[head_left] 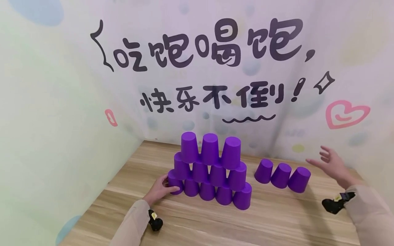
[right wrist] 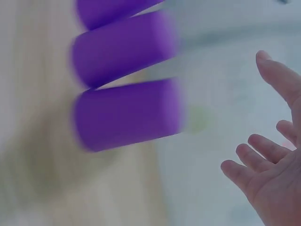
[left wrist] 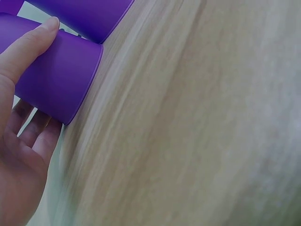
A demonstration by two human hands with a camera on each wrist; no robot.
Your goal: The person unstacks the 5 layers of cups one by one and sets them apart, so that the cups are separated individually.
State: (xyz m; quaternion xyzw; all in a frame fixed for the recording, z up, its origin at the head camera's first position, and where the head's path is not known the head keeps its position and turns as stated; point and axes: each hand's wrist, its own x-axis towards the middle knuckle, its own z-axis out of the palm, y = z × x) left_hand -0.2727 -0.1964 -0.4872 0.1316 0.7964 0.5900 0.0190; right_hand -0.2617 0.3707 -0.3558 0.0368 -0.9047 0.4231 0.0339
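Note:
Purple cups stand upside down in a three-tier stack: several in the bottom row, several in the middle row, and three on top, including the top middle cup [head_left: 210, 149]. My left hand [head_left: 161, 188] holds the leftmost bottom cup [left wrist: 59, 75], thumb across its front and fingers round its far side; that cup stands on the table. To the right, three more upturned cups stand in a row, the rightmost cup [right wrist: 129, 115] being closest to my right hand [head_left: 333, 167]. The right hand is raised beside that row, fingers spread and holding nothing.
The wooden table [head_left: 191, 225] meets a printed backdrop [head_left: 197, 75] with dark lettering behind the cups. A pale side wall [head_left: 61, 119] borders the left edge. A black wrist camera [head_left: 335, 204] sits below the right wrist, another camera [head_left: 155, 221] below the left.

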